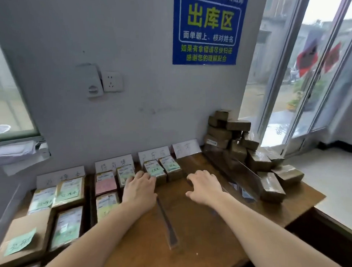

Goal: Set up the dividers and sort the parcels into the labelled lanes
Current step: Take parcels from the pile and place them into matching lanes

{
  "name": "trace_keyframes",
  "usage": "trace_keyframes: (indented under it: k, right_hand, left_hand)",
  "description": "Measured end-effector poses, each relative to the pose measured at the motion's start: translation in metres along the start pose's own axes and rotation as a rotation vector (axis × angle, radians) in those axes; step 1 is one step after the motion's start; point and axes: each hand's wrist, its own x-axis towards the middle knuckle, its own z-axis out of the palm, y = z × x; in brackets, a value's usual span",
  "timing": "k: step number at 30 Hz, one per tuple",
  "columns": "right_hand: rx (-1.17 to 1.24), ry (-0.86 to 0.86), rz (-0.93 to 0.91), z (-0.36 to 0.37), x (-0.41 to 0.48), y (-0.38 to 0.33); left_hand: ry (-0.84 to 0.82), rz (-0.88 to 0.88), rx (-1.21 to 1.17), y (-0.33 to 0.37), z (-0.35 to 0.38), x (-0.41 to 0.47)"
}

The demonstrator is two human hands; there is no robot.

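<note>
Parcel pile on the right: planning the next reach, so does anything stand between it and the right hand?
Yes: a clear divider stands upright between the right hand and the pile; reach over it.

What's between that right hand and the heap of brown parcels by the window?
A clear plastic divider stands on edge on the wooden table between the right hand and the brown parcels, seen in the head view.

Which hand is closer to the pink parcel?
Left. The left hand lies just right of the pink parcel; the right hand is farther right, beyond it.
</note>
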Motion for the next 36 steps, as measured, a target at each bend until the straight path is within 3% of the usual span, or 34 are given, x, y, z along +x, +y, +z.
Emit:
trace_keyframes:
  k: [10,22,36]
  right_hand:
    - [0.027,-0.007,0.2,-0.009,-0.004,0.178]
    - [0.014,-0.062,0.377,0.011,0.004,0.341]
    - [-0.05,-0.182,0.335,0.041,0.073,0.494]
  left_hand:
    - [0.013,0.167,-0.041,0.165,0.007,0.09]
    - [0.008,0.339,-0.069,0.327,0.034,0.184]
    - [-0.221,0.311,-0.085,0.46,0.099,0.291]
